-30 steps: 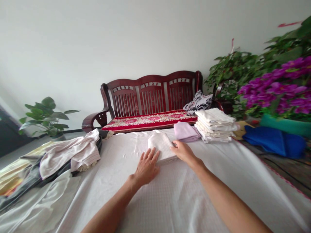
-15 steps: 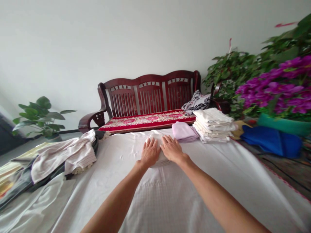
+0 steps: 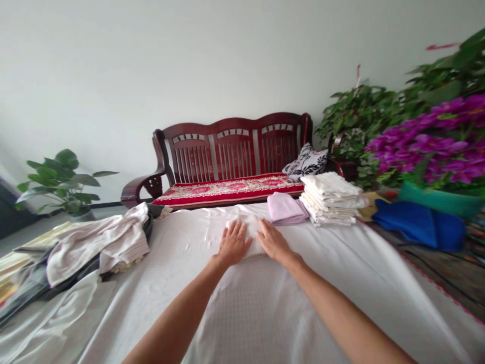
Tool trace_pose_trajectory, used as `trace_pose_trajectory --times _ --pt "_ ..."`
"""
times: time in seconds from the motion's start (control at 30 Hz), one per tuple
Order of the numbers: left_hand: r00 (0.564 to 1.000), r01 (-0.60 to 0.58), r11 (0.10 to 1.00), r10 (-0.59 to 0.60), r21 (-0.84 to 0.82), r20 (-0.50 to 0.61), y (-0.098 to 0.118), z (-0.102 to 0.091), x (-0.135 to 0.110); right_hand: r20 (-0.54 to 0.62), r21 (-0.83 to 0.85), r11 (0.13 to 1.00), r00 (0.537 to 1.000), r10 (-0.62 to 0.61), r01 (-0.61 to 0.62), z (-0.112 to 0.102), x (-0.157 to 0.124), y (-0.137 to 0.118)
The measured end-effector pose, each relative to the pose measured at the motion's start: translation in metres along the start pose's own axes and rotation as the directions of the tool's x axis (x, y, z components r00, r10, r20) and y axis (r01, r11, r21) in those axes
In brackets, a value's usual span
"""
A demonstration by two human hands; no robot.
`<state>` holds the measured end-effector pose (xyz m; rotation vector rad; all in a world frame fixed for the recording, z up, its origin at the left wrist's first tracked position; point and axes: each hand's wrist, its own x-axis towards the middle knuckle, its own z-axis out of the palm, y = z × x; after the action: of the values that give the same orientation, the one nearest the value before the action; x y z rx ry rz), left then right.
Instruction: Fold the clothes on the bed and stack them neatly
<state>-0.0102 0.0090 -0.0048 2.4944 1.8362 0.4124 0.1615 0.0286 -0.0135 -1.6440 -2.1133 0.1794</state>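
A folded white cloth [image 3: 251, 233] lies on the white-covered table [image 3: 265, 313] in front of me, partly hidden by my hands. My left hand [image 3: 234, 243] rests flat on its left side, fingers stretched forward. On its right edge lies my right hand [image 3: 273, 241], palm down, fingers extended. Just beyond and to the right sits a folded lilac cloth [image 3: 285, 208]. Beside that stands a neat stack of folded white and cream cloths [image 3: 331, 197].
Loose clothes [image 3: 102, 242] lie heaped at the left. Behind the table is a dark red wooden bench [image 3: 235, 149] with a patterned cushion [image 3: 307, 161]. Purple flowers [image 3: 432, 139] and blue fabric [image 3: 419, 222] are at the right; a potted plant [image 3: 64, 182] stands far left.
My hands have moved apart on the folded white cloth, the right one shifting to its right edge. More of the cloth shows between them.
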Motion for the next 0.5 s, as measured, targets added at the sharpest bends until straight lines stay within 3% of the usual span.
trace_pose_trajectory --times 0.1,0.2,0.37,0.5 --pt "0.997 -0.039 0.999 0.04 0.023 -0.066 0.006 -0.008 -0.005 -0.019 0.056 0.979 0.98 0.2 -0.198 -0.016 -0.006 -0.002" --pt "0.991 -0.077 0.997 0.075 -0.016 -0.113 0.016 -0.011 -0.01 0.0 0.129 0.947 0.955 0.295 -0.293 -0.029 -0.012 -0.003" --pt "0.996 -0.013 0.986 -0.001 -0.166 -0.087 0.024 0.0 -0.014 0.027 0.338 0.884 0.942 0.336 -0.324 -0.03 -0.009 -0.005" --pt "0.994 -0.052 0.967 0.025 -0.251 -0.11 0.02 0.003 -0.013 0.046 0.589 0.758 0.948 0.315 -0.28 -0.029 0.001 -0.014"
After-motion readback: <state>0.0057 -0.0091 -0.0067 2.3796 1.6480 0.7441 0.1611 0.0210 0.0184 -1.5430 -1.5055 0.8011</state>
